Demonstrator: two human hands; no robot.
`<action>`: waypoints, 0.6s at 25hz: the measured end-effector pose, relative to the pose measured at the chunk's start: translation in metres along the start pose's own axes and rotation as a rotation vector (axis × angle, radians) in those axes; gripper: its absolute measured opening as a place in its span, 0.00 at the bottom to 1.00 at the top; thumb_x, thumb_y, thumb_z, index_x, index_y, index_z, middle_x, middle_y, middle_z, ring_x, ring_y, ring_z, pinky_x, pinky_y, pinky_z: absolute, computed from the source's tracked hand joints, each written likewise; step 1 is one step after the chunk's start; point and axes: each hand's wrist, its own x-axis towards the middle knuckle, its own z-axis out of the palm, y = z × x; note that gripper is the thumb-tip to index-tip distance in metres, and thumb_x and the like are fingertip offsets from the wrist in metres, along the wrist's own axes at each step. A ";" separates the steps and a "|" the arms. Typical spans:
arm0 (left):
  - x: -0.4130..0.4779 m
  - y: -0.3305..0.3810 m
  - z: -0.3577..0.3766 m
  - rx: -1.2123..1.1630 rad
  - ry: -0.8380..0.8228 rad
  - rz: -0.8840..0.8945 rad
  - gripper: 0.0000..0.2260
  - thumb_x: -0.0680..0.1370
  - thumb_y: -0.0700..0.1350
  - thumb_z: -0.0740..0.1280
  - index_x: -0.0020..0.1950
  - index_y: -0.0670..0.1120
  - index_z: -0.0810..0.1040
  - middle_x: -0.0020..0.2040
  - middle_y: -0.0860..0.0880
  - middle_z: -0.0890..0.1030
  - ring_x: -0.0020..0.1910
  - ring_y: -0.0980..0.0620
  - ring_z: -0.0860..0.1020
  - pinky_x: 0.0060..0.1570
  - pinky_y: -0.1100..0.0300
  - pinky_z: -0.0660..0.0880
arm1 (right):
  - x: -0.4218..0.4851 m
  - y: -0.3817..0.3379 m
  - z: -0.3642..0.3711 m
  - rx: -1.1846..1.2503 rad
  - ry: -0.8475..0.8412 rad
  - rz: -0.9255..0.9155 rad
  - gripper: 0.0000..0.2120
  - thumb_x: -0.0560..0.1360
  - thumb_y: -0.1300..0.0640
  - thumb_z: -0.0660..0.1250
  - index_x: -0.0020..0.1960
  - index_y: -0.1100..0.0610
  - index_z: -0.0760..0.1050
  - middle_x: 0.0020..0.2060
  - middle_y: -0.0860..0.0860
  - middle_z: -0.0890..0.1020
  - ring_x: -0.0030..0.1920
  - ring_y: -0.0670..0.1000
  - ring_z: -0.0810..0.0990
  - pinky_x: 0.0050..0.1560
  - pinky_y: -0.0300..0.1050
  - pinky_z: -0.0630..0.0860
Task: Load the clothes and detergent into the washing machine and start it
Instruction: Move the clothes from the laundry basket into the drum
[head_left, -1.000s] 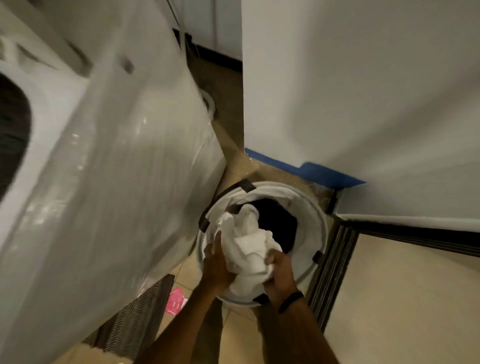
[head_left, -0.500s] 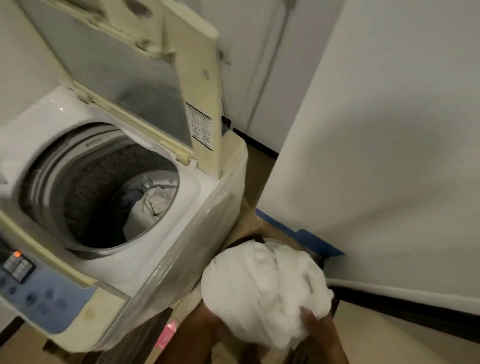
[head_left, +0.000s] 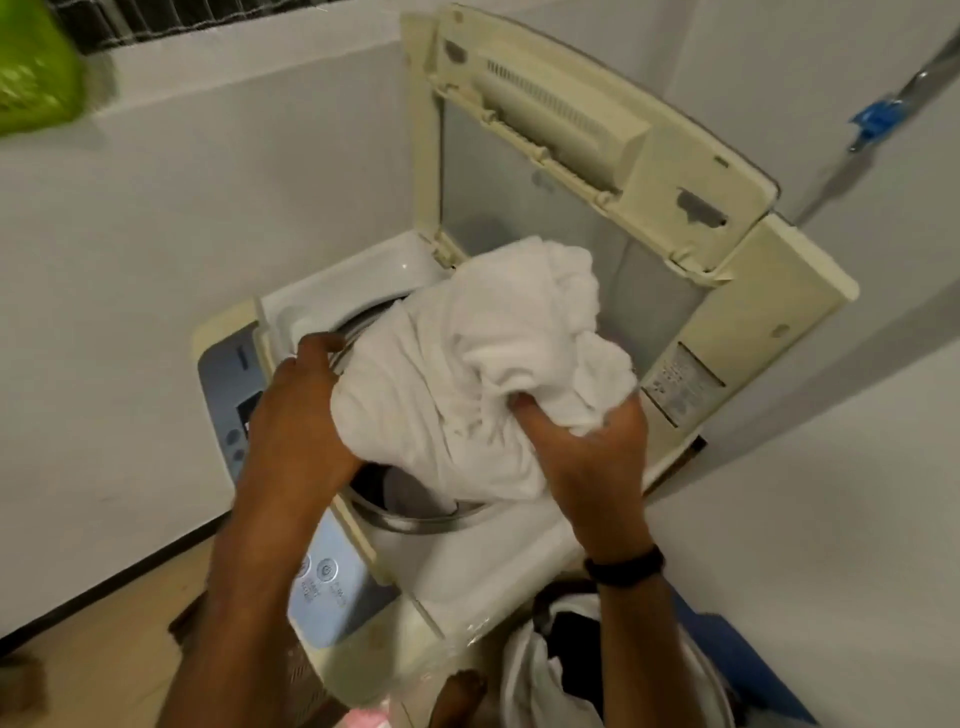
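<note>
**Bundle over the drum**

I have both hands clamped on the white bundle of clothes (head_left: 483, 374): left hand (head_left: 298, 410) cupping its side, right hand (head_left: 587, 447) gripping from below. It hangs just above the open washing machine (head_left: 363, 275), lid (head_left: 597, 171) tipped back, so it should fall straight in.

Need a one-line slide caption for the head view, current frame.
Both hands, left and right, hold a bundle of white laundry over the open drum of a top-loading washing machine, lid raised.
</note>
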 end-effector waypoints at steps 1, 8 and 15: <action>0.005 -0.005 0.001 0.066 0.001 -0.038 0.28 0.76 0.51 0.69 0.73 0.48 0.64 0.63 0.44 0.76 0.58 0.42 0.77 0.53 0.52 0.74 | 0.005 0.017 0.014 -0.075 -0.061 0.075 0.33 0.67 0.56 0.79 0.67 0.53 0.67 0.61 0.41 0.75 0.62 0.33 0.73 0.63 0.30 0.69; -0.037 -0.004 0.057 0.049 -0.090 -0.035 0.27 0.73 0.49 0.73 0.70 0.50 0.69 0.61 0.46 0.78 0.54 0.46 0.79 0.51 0.54 0.75 | -0.040 0.073 0.006 -0.383 0.007 0.268 0.16 0.79 0.53 0.63 0.66 0.53 0.73 0.60 0.46 0.79 0.61 0.47 0.78 0.58 0.22 0.64; -0.162 0.053 0.209 -0.082 -0.651 0.197 0.11 0.76 0.58 0.66 0.58 0.62 0.75 0.49 0.61 0.80 0.42 0.62 0.79 0.48 0.64 0.77 | -0.173 0.202 -0.135 -0.360 0.364 0.709 0.12 0.75 0.42 0.62 0.52 0.46 0.79 0.47 0.45 0.85 0.48 0.47 0.84 0.52 0.48 0.80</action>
